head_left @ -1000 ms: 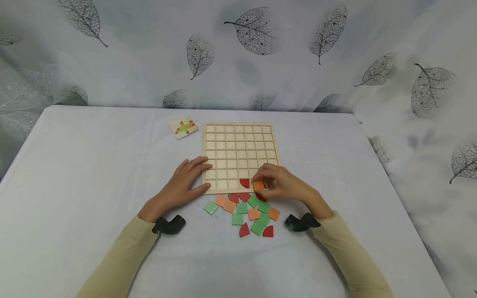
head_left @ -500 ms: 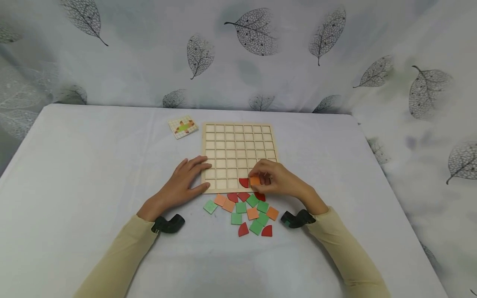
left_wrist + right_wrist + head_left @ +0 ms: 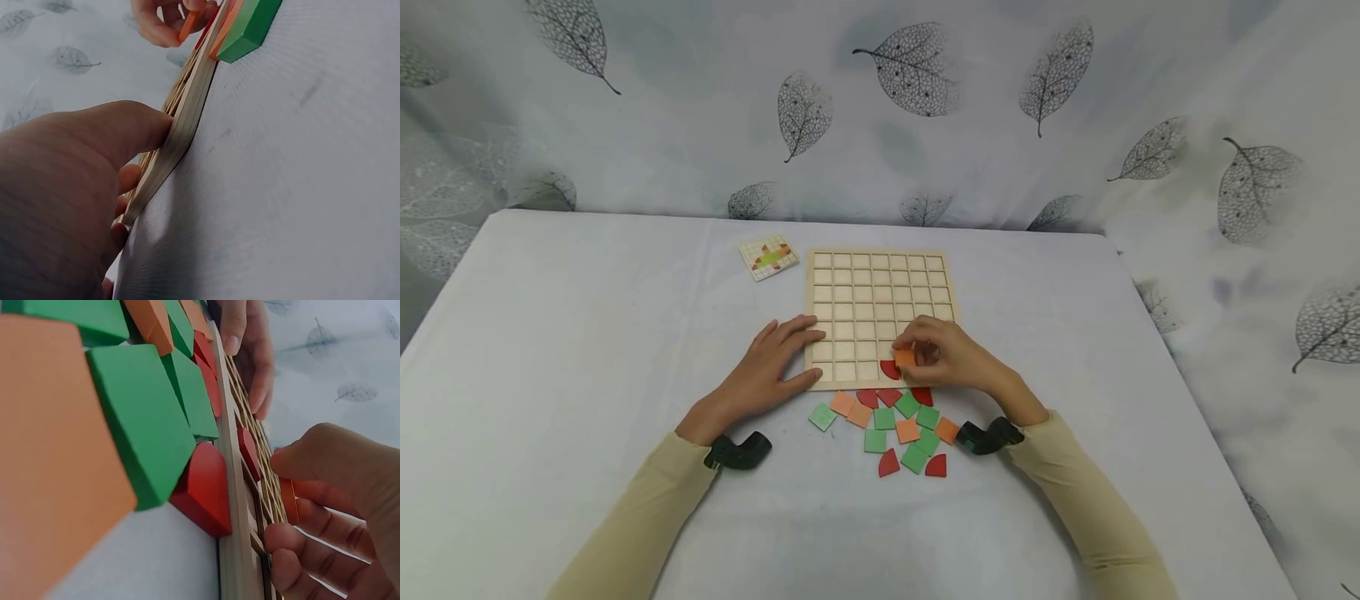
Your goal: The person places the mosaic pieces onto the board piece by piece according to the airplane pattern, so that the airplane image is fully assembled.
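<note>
The wooden grid board (image 3: pixel 883 292) lies flat on the table. On its left edge rest the spread fingers of my left hand (image 3: pixel 767 367), the thumb near the front corner. Between thumb and fingers my right hand (image 3: pixel 951 356) pinches an orange square tile (image 3: pixel 905 357) over the lower right part of the board; the right wrist view shows this tile (image 3: pixel 289 501) tilted on edge. Just left of it, a red quarter-circle piece (image 3: pixel 890 369) sits in a front-row cell. The right fingers hide some cells.
Several green tiles (image 3: pixel 875 441), orange tiles (image 3: pixel 907 431) and red quarter-circle pieces (image 3: pixel 936 466) lie loose at the board's front edge. A small pattern card (image 3: pixel 769 256) lies at the board's back left. A leaf-print cloth (image 3: pixel 902 158) hangs behind the table.
My right hand has moved left and slightly back with the orange tile, from beside the red piece's right neighbour cell to close by the red piece. My left hand stays on the board's edge.
</note>
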The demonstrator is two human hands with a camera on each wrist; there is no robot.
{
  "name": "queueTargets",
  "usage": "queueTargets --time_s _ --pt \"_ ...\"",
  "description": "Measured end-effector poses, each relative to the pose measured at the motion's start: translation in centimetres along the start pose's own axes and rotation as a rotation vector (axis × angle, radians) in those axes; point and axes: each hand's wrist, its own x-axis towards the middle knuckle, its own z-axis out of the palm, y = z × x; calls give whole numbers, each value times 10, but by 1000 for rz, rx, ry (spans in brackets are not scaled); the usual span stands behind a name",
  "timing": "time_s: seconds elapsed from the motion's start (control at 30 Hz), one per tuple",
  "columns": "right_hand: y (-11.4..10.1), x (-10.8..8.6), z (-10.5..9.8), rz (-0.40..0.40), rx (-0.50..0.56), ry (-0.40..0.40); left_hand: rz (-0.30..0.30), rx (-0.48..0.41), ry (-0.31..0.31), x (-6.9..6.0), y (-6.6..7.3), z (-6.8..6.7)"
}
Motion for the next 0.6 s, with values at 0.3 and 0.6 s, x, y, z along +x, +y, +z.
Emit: queueTargets --time_s 0.3,0.6 --pt "4 6 5 21 -29 37 1 -6 0 -1 -1 0" --pt "3 11 9 43 -17 61 7 0 2 -1 -1 0"
